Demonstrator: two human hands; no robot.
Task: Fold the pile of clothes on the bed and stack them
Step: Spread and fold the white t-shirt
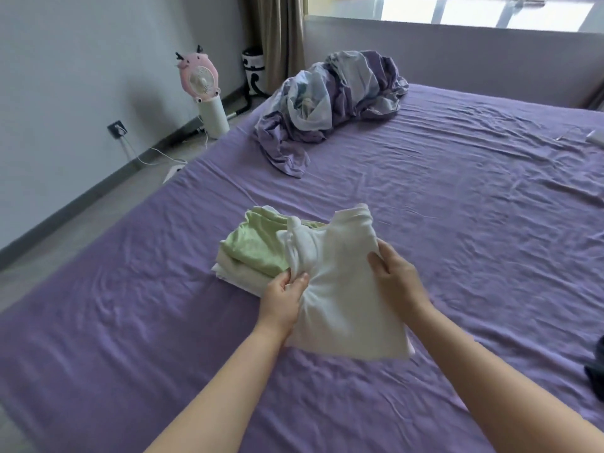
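Left hand (283, 297) and right hand (397, 273) both grip a folded white shirt (343, 289); the stack (248, 253) lies at ten o'clock.

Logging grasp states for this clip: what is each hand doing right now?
Left hand: closed, fingers pinching the left edge of the white garment.
Right hand: closed on the same garment's right edge.

A single wide-angle view from a camera worn on the person's head, angled forward and down across a purple-sheeted bed (457, 197). Both bare forearms reach in from the bottom edge, close to the lens. The far wall and window sill (457, 24) cross the top.
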